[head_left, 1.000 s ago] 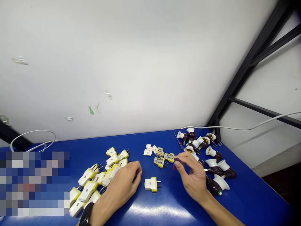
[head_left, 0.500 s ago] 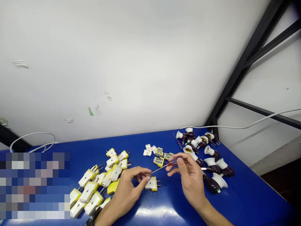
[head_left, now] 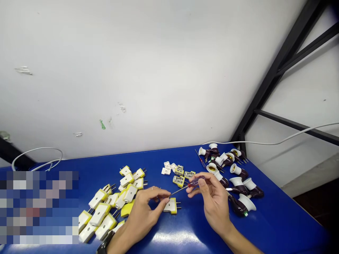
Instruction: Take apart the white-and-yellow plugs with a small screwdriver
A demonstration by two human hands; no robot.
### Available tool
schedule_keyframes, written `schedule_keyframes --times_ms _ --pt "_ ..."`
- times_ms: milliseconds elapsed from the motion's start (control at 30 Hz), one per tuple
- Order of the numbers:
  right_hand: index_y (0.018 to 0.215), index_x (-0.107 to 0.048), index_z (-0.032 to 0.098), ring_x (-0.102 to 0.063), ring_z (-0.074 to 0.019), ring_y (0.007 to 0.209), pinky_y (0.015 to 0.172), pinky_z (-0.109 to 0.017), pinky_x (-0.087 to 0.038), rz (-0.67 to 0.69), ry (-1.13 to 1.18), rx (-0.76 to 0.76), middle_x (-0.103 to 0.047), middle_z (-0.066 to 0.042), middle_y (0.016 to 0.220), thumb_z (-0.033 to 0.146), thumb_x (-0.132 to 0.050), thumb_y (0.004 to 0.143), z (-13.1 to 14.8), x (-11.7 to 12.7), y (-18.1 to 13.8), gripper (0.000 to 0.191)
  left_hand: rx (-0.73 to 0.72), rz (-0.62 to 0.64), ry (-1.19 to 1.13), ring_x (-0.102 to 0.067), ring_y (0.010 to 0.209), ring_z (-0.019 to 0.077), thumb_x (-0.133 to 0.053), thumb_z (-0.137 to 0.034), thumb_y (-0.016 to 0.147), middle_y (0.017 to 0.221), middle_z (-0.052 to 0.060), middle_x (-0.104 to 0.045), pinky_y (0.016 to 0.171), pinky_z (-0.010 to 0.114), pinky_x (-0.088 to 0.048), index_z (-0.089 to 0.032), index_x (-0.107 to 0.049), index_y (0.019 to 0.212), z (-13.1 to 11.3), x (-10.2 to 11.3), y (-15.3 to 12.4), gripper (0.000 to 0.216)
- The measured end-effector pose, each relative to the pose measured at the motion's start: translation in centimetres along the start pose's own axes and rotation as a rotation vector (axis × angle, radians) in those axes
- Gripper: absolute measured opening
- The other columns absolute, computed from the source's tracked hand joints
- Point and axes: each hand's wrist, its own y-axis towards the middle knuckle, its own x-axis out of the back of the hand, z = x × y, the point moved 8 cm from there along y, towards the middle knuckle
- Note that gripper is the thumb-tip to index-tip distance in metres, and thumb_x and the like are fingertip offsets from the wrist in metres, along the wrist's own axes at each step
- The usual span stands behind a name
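My right hand (head_left: 215, 201) holds a screwdriver (head_left: 196, 181) by its purple see-through handle, the thin shaft slanting down to the left. At the shaft's tip, the thumb and forefinger of my left hand (head_left: 147, 208) are pinched together. What sits between those fingertips is too small to make out. Just below them a white and yellow electrical plug (head_left: 171, 206) lies on the table, its two prongs pointing right and its left end partly behind my left thumb. Beyond the screwdriver are several opened plug halves (head_left: 179, 181) with bare insides and a few loose white covers (head_left: 166, 171).
Several white and yellow plugs (head_left: 100, 213) are heaped left of my left hand on the blue table (head_left: 185, 229). Dark lamp holders with white sockets (head_left: 237, 184) crowd the right side, with a second screwdriver (head_left: 201, 162) beside them. A white cable (head_left: 265, 143) runs along the back right.
Both hands and the screwdriver stay almost in place. The screwdriver handle seems to have shifted very slightly in my right fingers.
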Motion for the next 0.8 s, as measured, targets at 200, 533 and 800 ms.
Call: schedule_keyframes --times_ms 200,533,800 --pt "0.099 -0.066 0.022 -0.072 -0.0176 0.065 0.055 -0.028 -0.065 0.057 -0.008 0.021 -0.070 -0.005 0.088 0.040 -0.056 0.101 0.5 -0.6 -0.1 0.021 -0.064 -0.017 0.032 -0.070 0.072 0.0184 -0.063 -0.024 0.092 0.082 0.003 -0.078 0.072 0.029 -0.055 -0.024 -0.079 0.092 -0.2 0.2 -0.1 0.016" --pt "0.096 -0.065 0.022 -0.071 -0.0165 0.063 0.060 -0.027 -0.063 0.213 -0.169 0.062 -0.068 -0.004 0.082 0.039 -0.054 0.102 0.9 -2.2 -0.1 0.022 -0.133 0.028 0.088 -0.071 0.076 0.0192 -0.063 -0.019 0.092 0.084 0.003 -0.079 0.072 0.029 -0.056 -0.026 -0.079 0.097 -0.5 -0.8 -0.5 0.018" --pt "0.098 -0.063 0.022 -0.069 -0.0153 0.064 0.062 -0.027 -0.060 0.332 -0.298 0.129 -0.066 -0.004 0.087 0.030 -0.052 0.102 0.7 -3.5 -0.3 0.014 -0.056 0.107 0.156 -0.072 0.077 0.0192 -0.065 -0.013 0.087 0.084 -0.001 -0.079 0.071 0.027 -0.055 -0.028 -0.078 0.101 -0.2 -2.1 -0.7 0.024"
